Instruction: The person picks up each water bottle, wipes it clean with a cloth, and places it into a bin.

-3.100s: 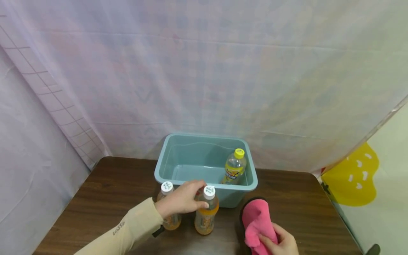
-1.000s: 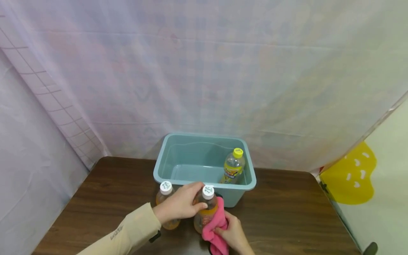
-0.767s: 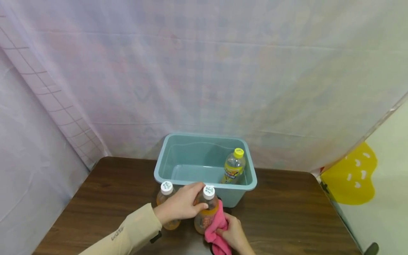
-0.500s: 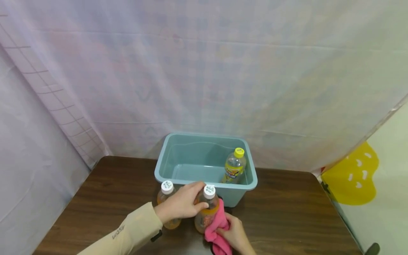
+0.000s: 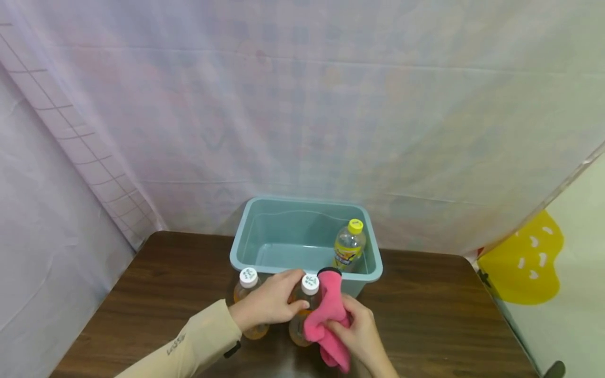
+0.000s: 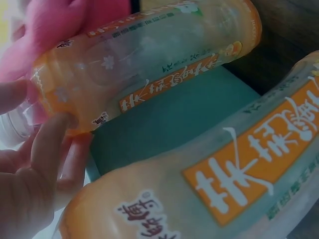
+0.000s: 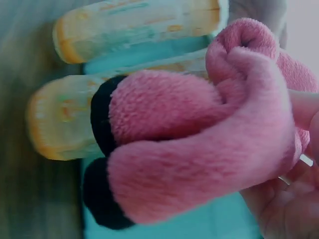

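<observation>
My left hand (image 5: 271, 300) grips a clear plastic bottle (image 5: 299, 329) with a white cap and orange label by its upper part, thumb and fingers around it below the cap. The bottle stands upright on the table. My right hand (image 5: 360, 328) pinches a folded pink cloth (image 7: 199, 144) with black edging. The cloth lies against the bottle's right side and overlaps it in the head view. A second bottle of the same kind (image 6: 239, 174) stands to the left, partly hidden behind my left wrist.
A blue-green plastic bin (image 5: 236, 247) stands behind the bottles on the dark wooden table (image 5: 425, 299). Inside it, at the right end, is a yellow-capped bottle (image 5: 348, 247). A pale curtain (image 5: 302, 105) hangs behind the table.
My right hand has brought the pink cloth from the right over to the bottle. Most recently the cloth has shifted up along the bottle's side. My left hand keeps its grip.
</observation>
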Tool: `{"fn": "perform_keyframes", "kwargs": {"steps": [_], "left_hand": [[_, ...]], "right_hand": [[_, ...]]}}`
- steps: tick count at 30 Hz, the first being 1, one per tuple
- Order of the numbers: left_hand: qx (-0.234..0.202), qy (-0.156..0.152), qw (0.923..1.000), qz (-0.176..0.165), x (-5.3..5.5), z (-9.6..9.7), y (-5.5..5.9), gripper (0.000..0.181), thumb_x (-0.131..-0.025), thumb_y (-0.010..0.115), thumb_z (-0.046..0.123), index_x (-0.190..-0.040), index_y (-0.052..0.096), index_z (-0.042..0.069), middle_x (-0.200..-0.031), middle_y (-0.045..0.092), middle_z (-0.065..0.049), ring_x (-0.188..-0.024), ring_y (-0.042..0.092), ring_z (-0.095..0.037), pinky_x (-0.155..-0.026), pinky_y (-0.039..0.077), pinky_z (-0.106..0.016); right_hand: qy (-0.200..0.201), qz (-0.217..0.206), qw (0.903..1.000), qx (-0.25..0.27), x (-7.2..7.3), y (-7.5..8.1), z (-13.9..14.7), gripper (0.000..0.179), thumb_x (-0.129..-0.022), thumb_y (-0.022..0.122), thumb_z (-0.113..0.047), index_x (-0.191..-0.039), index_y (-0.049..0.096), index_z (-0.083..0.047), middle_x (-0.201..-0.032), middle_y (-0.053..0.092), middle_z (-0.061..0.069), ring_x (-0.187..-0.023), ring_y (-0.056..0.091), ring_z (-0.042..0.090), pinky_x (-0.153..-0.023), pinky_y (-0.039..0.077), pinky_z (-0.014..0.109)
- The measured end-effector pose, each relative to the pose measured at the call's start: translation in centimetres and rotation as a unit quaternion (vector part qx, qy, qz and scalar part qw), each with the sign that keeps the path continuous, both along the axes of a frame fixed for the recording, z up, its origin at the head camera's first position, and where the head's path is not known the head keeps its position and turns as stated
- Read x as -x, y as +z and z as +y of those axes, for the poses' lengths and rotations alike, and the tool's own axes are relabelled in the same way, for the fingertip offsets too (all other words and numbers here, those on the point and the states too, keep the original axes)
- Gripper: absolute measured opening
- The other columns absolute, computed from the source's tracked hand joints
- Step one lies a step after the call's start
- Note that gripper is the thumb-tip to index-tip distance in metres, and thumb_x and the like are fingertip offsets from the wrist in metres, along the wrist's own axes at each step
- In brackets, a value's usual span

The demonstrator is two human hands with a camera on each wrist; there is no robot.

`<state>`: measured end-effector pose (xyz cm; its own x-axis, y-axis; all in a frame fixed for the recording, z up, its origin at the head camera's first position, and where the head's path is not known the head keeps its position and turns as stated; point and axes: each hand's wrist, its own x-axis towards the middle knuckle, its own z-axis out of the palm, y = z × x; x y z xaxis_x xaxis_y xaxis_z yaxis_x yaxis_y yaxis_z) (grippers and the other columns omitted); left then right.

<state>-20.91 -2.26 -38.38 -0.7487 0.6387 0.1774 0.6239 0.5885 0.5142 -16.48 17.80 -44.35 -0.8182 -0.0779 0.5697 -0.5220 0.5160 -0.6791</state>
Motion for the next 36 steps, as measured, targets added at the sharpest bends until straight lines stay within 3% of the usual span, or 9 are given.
{"fn": "perform_keyframes", "kwargs": {"steps": [3,7,15,19,25,27,31,36], "left_hand": [[-0.003,-0.002,1.0,-0.001,0.0,0.0,0.0,0.035,-0.082,0.065,0.022,-0.112,0.051,0.009,-0.104,0.059,-0.004,-0.099,0.056,-0.017,-0.084,0.048,-0.031],[-0.006,-0.004,1.0,0.004,0.1,0.0,0.0,0.034,-0.081,0.065,0.019,-0.11,0.051,0.008,-0.103,0.058,-0.004,-0.097,0.057,-0.017,-0.082,0.048,-0.031],[-0.007,-0.001,0.9999,0.01,0.0,-0.1,-0.1,0.034,-0.082,0.066,0.022,-0.11,0.051,0.009,-0.101,0.058,-0.003,-0.095,0.057,-0.016,-0.081,0.048,-0.029],[-0.007,-0.005,0.9998,0.015,0.0,-0.1,-0.2,0.034,-0.082,0.066,0.024,-0.108,0.051,0.01,-0.099,0.058,-0.001,-0.092,0.057,-0.014,-0.079,0.048,-0.028],[-0.001,0.0,0.9994,0.034,0.0,-0.1,-0.2,0.033,-0.081,0.066,0.024,-0.106,0.05,0.01,-0.095,0.058,-0.002,-0.088,0.056,-0.015,-0.075,0.048,-0.029],[0.0,0.004,0.9995,0.031,0.0,0.0,-0.2,0.033,-0.082,0.066,0.025,-0.106,0.05,0.011,-0.095,0.058,-0.002,-0.087,0.056,-0.014,-0.073,0.048,-0.028],[0.0,0.007,0.9998,0.021,-0.1,0.0,-0.1,0.032,-0.082,0.066,0.026,-0.105,0.049,0.012,-0.092,0.057,-0.002,-0.078,0.053,-0.012,-0.066,0.046,-0.025],[-0.003,0.005,0.9998,0.016,-0.1,0.0,-0.3,0.032,-0.081,0.067,0.025,-0.104,0.048,0.012,-0.087,0.055,-0.002,-0.071,0.047,-0.009,-0.061,0.042,-0.022]], "right_hand": [[0.018,0.048,0.9982,-0.032,0.1,1.4,0.0,0.038,-0.057,0.08,0.004,-0.09,0.068,-0.008,-0.09,0.067,0.003,-0.079,0.06,0.006,-0.065,0.049,0.02],[0.028,0.038,0.9981,-0.041,0.2,2.8,-0.1,0.035,-0.06,0.08,-0.001,-0.091,0.068,-0.01,-0.091,0.067,-0.001,-0.08,0.06,0.007,-0.065,0.049,0.022],[-0.015,-0.077,0.9969,0.001,0.0,2.4,-0.5,0.037,-0.058,0.081,0.0,-0.09,0.067,-0.012,-0.085,0.068,0.0,-0.072,0.057,0.003,-0.062,0.048,0.023],[-0.022,-0.143,0.9882,0.049,0.0,1.3,-0.2,0.039,-0.059,0.08,-0.001,-0.095,0.067,-0.008,-0.084,0.068,0.005,-0.069,0.056,0.002,-0.062,0.048,0.023],[0.022,-0.212,0.9695,0.121,0.9,-2.2,0.3,0.039,-0.059,0.075,0.007,-0.097,0.065,0.002,-0.082,0.067,0.012,-0.067,0.055,0.003,-0.061,0.048,0.022],[0.032,-0.226,0.9677,0.106,1.3,-3.7,0.5,0.037,-0.059,0.074,0.007,-0.095,0.065,0.003,-0.081,0.067,0.012,-0.066,0.055,0.002,-0.06,0.048,0.022],[0.027,-0.244,0.9689,0.027,1.9,-6.5,1.0,0.032,-0.058,0.075,0.002,-0.089,0.067,0.0,-0.073,0.065,0.007,-0.06,0.05,0.0,-0.055,0.045,0.02],[0.01,-0.226,0.9739,-0.018,2.0,-8.1,1.4,0.029,-0.057,0.078,-0.003,-0.084,0.068,-0.003,-0.067,0.063,0.003,-0.057,0.047,0.0,-0.052,0.042,0.02]]}}
